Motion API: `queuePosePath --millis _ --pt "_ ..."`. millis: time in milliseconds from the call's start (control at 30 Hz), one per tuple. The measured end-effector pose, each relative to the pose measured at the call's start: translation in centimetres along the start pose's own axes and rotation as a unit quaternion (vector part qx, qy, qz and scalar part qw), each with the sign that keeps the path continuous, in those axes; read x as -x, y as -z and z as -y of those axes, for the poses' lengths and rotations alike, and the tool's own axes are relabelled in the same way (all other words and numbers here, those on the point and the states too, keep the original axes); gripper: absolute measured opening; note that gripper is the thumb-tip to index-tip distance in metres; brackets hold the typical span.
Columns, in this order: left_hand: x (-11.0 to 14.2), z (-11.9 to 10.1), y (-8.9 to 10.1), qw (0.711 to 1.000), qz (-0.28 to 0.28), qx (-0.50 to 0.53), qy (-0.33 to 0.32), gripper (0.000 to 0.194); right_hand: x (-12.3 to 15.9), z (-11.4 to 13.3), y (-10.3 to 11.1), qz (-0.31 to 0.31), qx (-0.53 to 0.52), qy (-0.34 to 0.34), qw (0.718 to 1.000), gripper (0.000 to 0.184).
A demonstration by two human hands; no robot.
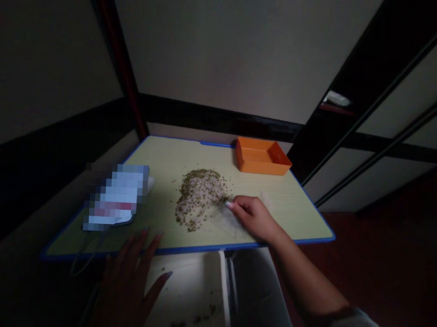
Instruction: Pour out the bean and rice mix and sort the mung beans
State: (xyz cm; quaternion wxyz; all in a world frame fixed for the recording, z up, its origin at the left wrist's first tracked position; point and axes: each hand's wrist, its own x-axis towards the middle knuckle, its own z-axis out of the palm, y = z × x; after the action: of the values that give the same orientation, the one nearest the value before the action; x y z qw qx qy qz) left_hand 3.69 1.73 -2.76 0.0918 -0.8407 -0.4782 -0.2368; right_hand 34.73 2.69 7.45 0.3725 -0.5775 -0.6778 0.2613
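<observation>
A spread pile of small dark green beans mixed with white grains (201, 194) lies on the pale table top (167, 153). My right hand (250, 216) is at the pile's right edge, thumb and fingers pinched together; what they hold, if anything, is too small to make out. Faint streaks of white powder (230, 222) mark the surface beside it. My left hand (134, 276) has its fingers spread at the table's front edge, partly in shadow. Below that edge, a white tray (225, 281) holds scattered dark bits, close to my left thumb.
An orange open box (264, 167) stands at the back right of the table. On the left lies a blurred, bright-screened device (120, 192) with a pale cable (76, 263) hanging over the front edge. Walls (224, 51) close in behind and at the left.
</observation>
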Motion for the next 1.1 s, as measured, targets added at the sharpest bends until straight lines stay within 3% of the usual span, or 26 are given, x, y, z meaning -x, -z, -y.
queuePosePath --millis 133,267,433,533,667,867,1100 --pt "0.0 0.2 0.2 1.000 0.001 0.001 -0.020 0.069 2.3 1.1 -1.4 -0.037 -0.061 -0.054 0.996 0.036" --pt "-0.2 0.2 0.4 1.000 0.004 0.004 -0.027 0.070 4.0 1.7 -2.7 -0.085 -0.013 -0.091 0.992 0.035" --pt "-0.2 0.1 0.5 1.000 0.001 0.002 -0.027 0.069 4.9 2.1 -2.5 -0.118 -0.008 -0.106 0.987 0.029" --pt "-0.2 0.2 0.5 1.000 0.010 0.005 -0.024 0.070 5.1 1.9 -2.3 -0.115 -0.083 -0.134 0.981 0.013" --pt "-0.3 0.2 0.6 1.000 0.011 0.010 -0.025 0.069 4.8 0.9 -2.1 -0.129 -0.176 -0.128 0.968 0.013" --pt "-0.3 0.1 1.0 1.000 0.018 0.011 -0.019 0.068 3.7 -0.6 -1.4 -0.255 -0.191 -0.141 0.938 0.020" --pt "-0.2 0.0 0.6 1.000 0.014 0.016 -0.007 0.069 3.2 -1.8 -1.0 -0.259 -0.165 -0.146 0.940 0.029"
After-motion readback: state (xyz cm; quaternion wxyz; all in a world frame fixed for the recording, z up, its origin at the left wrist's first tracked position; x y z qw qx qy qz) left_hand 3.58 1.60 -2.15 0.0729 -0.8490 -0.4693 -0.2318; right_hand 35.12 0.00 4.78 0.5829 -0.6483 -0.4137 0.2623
